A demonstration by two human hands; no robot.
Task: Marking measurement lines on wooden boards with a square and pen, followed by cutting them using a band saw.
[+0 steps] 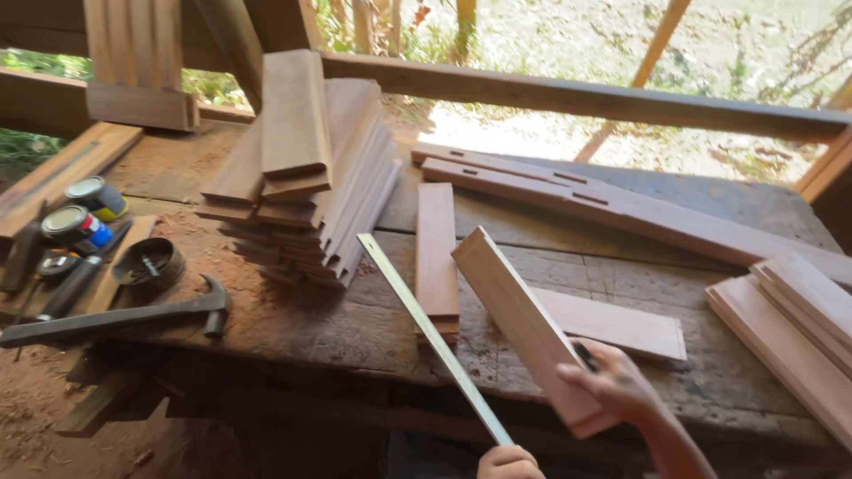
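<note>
Above the worn wooden surface (355, 328), the right hand (612, 386) had its fingers clamped on a short reddish wooden board (524, 324), tilted. Beside that board, left-hand (508, 463) fingers were closed around a long metal ruler (430, 335). Stacked planks (306, 177) stood beyond.

Pale wooden slat (524, 324), tilted and raised off the tabletop; long metal ruler (435, 339) slanting diagonally just beside it.
</note>
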